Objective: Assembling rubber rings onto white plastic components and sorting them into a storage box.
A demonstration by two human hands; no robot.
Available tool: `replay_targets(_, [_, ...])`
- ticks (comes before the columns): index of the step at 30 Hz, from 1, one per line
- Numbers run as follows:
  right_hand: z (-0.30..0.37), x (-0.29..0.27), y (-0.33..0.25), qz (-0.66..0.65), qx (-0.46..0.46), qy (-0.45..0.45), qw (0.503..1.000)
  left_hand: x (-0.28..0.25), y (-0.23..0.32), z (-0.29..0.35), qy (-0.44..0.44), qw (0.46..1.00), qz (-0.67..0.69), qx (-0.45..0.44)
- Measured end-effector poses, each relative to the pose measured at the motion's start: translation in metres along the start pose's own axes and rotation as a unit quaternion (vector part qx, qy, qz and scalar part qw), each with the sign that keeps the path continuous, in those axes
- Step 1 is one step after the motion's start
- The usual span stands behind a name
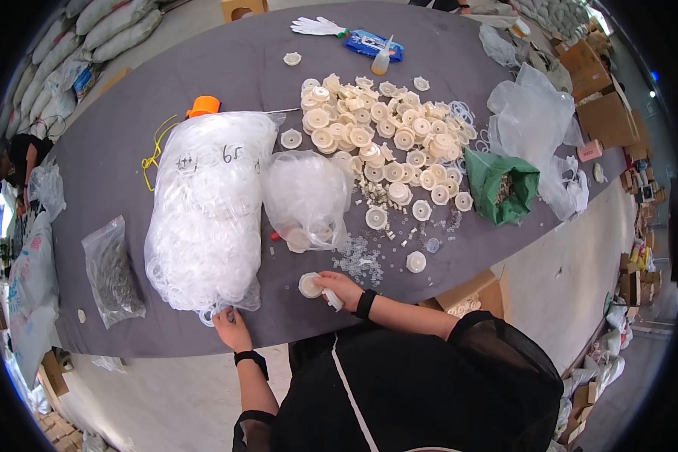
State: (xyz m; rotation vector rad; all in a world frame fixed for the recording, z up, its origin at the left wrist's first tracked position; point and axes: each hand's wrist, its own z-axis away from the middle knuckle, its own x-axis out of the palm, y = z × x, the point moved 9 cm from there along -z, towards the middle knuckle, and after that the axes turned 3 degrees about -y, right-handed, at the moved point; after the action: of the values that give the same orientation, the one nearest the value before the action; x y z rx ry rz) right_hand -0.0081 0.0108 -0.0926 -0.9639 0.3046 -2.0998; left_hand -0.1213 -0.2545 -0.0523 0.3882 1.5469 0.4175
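My right hand (341,290) is closed on cream round plastic caps: one disc-shaped cap (309,285) shows at the fingertips, another piece (332,300) under the fingers. At the near end of a large clear bag (207,196) full of thin white rings, my left hand (232,330) has its fingers curled on a few white rings (206,318) poking out; how many it grips is hidden. Beyond my right hand lie scattered small clear pieces (358,260) and a big heap of cream caps (399,124). A smaller clear bag (306,197) rests beside the ring bag.
A green bag (505,184) of small parts stands at the right, near clear plastic bags (531,105). Far back are a white glove (319,26), a blue packet (369,44) and a glue bottle (383,59). A bag of grey parts (113,271) lies left; an open carton (490,295) sits below the edge.
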Motion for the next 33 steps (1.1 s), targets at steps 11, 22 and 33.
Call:
replay_targets(11, [-0.017,-0.005,0.031,0.051,-0.006,0.048,0.998,0.067,0.032,0.065,-0.22,0.907,0.35,-0.079])
replay_targets(22, [-0.001,-0.025,-0.007,-0.003,-0.094,0.026,0.995,0.041,0.204,0.054,-0.225,0.898,0.313,0.211])
replay_targets(33, [0.019,-0.045,-0.022,-0.104,-0.1,0.02,0.989,0.07,0.218,0.073,-0.403,0.785,0.468,-0.043])
